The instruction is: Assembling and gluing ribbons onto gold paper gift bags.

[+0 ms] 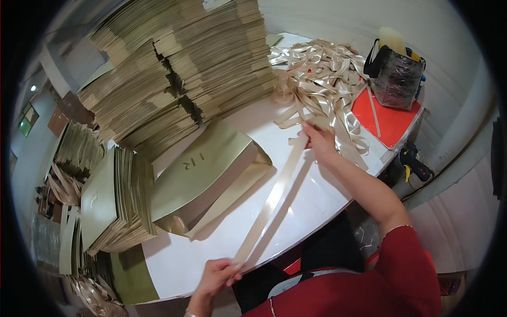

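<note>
Cream satin makes the one ribbon (268,203) stretched straight, slanting just above the white table (211,267) with its shadow beside it. The left hand (215,276), at the table's near edge, has its fingers drawn together, pinching the ribbon's lower part; the right hand (320,140), farther up and to the right, pinches the upper part with its fingers together too. One olive-gold bag (206,164) lies opened out left of the ribbon, apart from it. Behind that bag I count two tall stacks of flat bags (227,58), side by side with a ragged gap between them, and one lower stack (100,195) just to its left. Past the right hand sits one heap of loose ribbons (330,79), too tangled to count. Over on the right are one red sheet (385,124), one plastic-wrapped holder (396,79), and one black glue gun (416,165)
</note>
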A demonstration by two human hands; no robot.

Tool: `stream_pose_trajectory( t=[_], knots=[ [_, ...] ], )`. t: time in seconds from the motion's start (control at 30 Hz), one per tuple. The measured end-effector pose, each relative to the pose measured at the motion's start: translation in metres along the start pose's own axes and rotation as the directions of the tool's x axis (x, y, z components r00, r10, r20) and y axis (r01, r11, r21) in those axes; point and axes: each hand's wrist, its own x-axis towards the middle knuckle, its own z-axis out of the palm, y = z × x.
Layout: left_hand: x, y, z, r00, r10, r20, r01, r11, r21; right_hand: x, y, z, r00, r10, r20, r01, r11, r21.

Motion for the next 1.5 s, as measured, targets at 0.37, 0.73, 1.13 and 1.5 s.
stream_pose_trajectory(
  t=[0.37,0.73,1.13,1.5],
  knots=[
    [-0.05,-0.081,-0.099,0.559,-0.038,-0.829,-0.653,0.597,-0.467,-0.032,0.02,0.007,0.921,0.377,-0.094,-0.272,0.799,0.536],
    [0.079,0.058,0.005,0.337,0.941,-0.008,-0.339,0.13,0.932,-0.103,0.016,0.036,0.624,0.565,0.54,-0.506,0.818,-0.271],
    [0.165,0.146,-0.012,0.918,0.342,0.198,-0.394,0.753,0.527,-0.069,0.041,0.055,0.806,0.399,0.437,-0.337,0.916,-0.217],
    [0.112,0.151,-0.029,0.971,0.166,-0.174,-0.014,0.763,0.647,-0.078,0.011,0.051,0.858,0.381,0.343,-0.343,0.924,-0.168]
  ],
)
